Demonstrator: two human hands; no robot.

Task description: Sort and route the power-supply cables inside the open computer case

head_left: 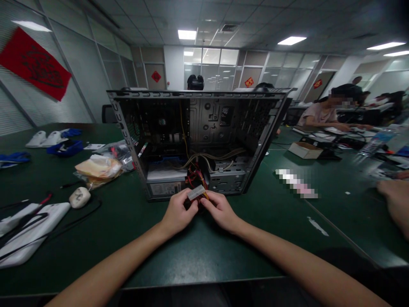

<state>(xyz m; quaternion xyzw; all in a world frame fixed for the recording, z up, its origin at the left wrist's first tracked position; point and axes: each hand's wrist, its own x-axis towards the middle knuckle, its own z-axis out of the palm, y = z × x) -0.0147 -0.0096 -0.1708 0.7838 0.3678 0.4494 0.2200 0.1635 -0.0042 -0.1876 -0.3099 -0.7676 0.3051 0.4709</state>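
Observation:
An open computer case (204, 94) stands on the green table (191, 264), its inside facing me. In front of its lower middle, my left hand (180, 211) pinches a wide pale cable connector (196, 192) from the left. My right hand (220, 209) grips the yellow and dark wires (204, 196) at the connector's right end. Red and yellow wires (195, 172) run back from there into the case. Inside, a power supply (164, 188) sits at the lower left, and beige cables (207, 158) cross the middle. Some fingertips are hidden behind the connector.
At left lie a plastic bag (99, 168), a white mouse (79, 197), a white device (35, 234) with cables, and a blue tray (64, 147). Right are an open box (305, 150), a bottle (373, 143), another person's hand (396, 202) and a seated person (322, 113).

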